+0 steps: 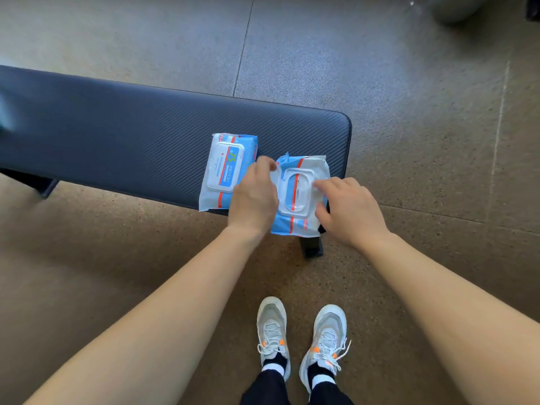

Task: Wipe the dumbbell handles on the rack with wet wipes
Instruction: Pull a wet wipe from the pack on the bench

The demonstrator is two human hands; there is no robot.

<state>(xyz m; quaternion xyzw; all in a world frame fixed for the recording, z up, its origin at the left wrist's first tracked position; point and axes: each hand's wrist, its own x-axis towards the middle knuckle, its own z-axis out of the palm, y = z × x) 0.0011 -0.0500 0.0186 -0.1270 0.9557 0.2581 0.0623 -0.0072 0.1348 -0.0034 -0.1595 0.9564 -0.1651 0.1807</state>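
while the left hand (253, 197) pinches the lid flap (277, 172) and the right hand (350, 211) presses the wipe pack (289, 225) at frame centre, the pack overhangs the bench (117, 135) edge; a hard tug could drag it off. no dumbbells in view.

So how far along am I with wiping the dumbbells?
Done: only setup, a second pack waits on the bench. In hand: your left hand pinches the lid of the nearer pack, right hand steadying it. Left: pulling a wipe, then every handle; no dumbbells in view.
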